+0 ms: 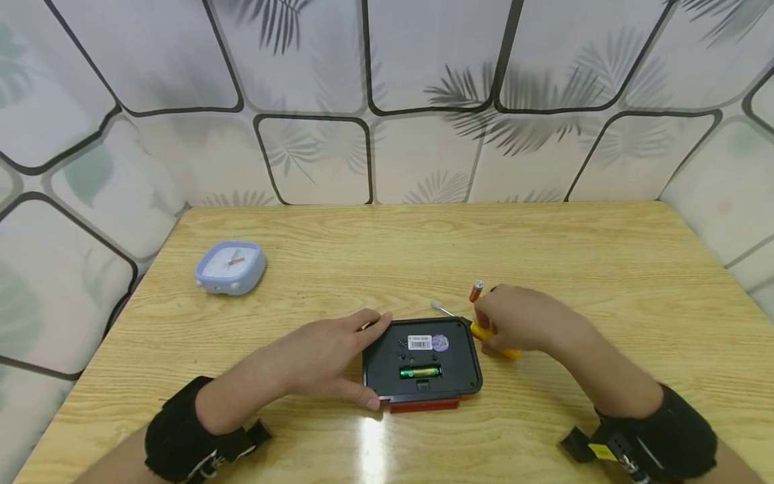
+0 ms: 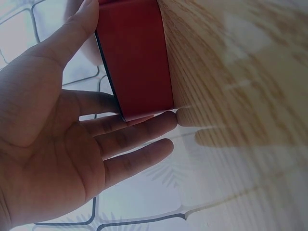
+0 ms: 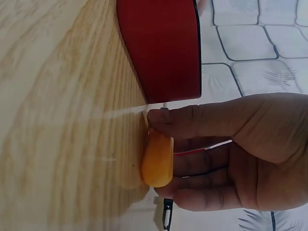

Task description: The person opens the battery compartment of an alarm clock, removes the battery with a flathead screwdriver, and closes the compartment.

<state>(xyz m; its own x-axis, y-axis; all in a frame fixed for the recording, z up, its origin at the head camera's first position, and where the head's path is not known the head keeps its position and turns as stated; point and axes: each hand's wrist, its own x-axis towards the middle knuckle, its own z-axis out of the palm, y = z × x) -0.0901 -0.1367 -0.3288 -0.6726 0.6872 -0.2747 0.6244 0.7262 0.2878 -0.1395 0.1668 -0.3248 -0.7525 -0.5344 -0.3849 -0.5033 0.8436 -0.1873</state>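
Observation:
A red box-shaped device with a black back (image 1: 393, 363) lies back side up on the table. Its battery slot holds a green battery (image 1: 420, 371). My left hand (image 1: 326, 353) grips the device's left end, thumb at the near corner and fingers at the far side. In the left wrist view, that hand (image 2: 62, 130) sits against the red end face (image 2: 134, 57). Right of the device, my right hand (image 1: 520, 319) holds a screwdriver by its yellow handle (image 1: 510, 353). The right wrist view shows the thumb and fingers about this handle (image 3: 158, 161).
A red battery (image 1: 476, 290) is just beyond my right hand. At the table's left stands a light-blue alarm clock (image 1: 231, 267). Patterned cloth (image 1: 423, 154) rises behind the wooden table (image 1: 375, 255). A dark object (image 3: 167, 214) shows below the fingers in the right wrist view, its kind unclear.

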